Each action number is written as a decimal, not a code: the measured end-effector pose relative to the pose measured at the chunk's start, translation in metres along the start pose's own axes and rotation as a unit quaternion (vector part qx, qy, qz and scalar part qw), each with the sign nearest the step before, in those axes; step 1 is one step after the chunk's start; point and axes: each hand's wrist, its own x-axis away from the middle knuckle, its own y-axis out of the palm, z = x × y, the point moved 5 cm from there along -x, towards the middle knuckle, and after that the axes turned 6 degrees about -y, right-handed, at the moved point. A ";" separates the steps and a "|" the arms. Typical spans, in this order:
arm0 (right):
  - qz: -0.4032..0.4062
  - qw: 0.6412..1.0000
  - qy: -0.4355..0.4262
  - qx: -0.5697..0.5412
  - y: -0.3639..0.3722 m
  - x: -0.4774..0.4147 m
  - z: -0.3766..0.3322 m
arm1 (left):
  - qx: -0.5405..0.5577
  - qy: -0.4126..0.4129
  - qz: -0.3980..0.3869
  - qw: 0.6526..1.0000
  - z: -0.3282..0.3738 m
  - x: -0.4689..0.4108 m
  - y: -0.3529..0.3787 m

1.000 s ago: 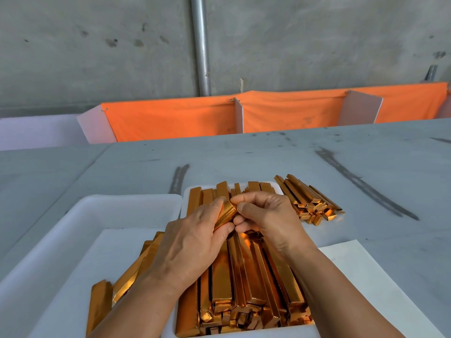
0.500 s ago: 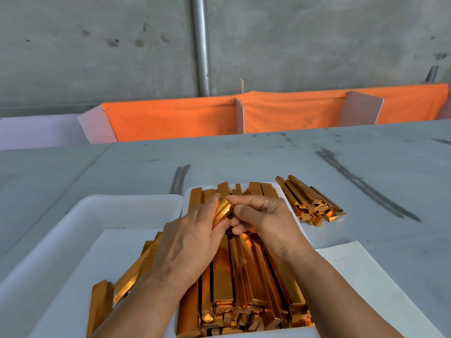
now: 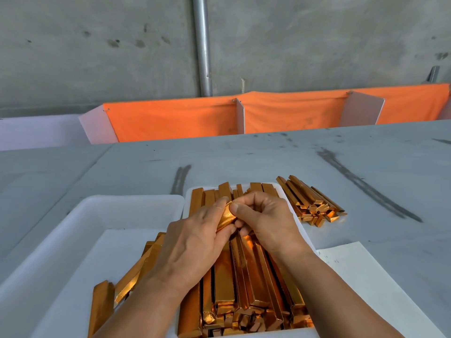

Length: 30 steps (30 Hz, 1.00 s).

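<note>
Both hands meet over a white tray point(image 3: 299, 224) packed with long shiny gold foil boxes point(image 3: 246, 284). My left hand point(image 3: 192, 242) and my right hand point(image 3: 263, 220) together hold one gold foil piece point(image 3: 225, 215). The right thumb and forefinger pinch its upper end; the left fingers curl round its lower part. Most of the piece is hidden by the fingers.
A larger white tray point(image 3: 80, 215) on the left holds a few gold boxes point(image 3: 131, 276). A small pile of folded gold boxes point(image 3: 310, 203) lies on the grey table to the right. A white sheet of paper point(image 3: 361, 276) lies at lower right. Orange cloth partitions point(image 3: 175, 118) stand behind the table.
The hands have barely shifted; the right fingers have worked slightly along the top end of the foil piece.
</note>
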 end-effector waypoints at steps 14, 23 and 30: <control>0.112 0.992 0.052 -0.033 -0.026 -0.006 0.013 | 0.406 -0.132 0.038 0.903 -0.024 0.000 -0.018; 0.070 0.996 0.031 0.043 -0.016 -0.005 0.013 | 0.529 -0.113 -0.025 0.841 -0.018 -0.002 -0.016; 0.009 0.995 0.002 0.100 -0.004 -0.003 0.012 | 0.540 -0.070 -0.025 0.838 -0.015 -0.004 -0.012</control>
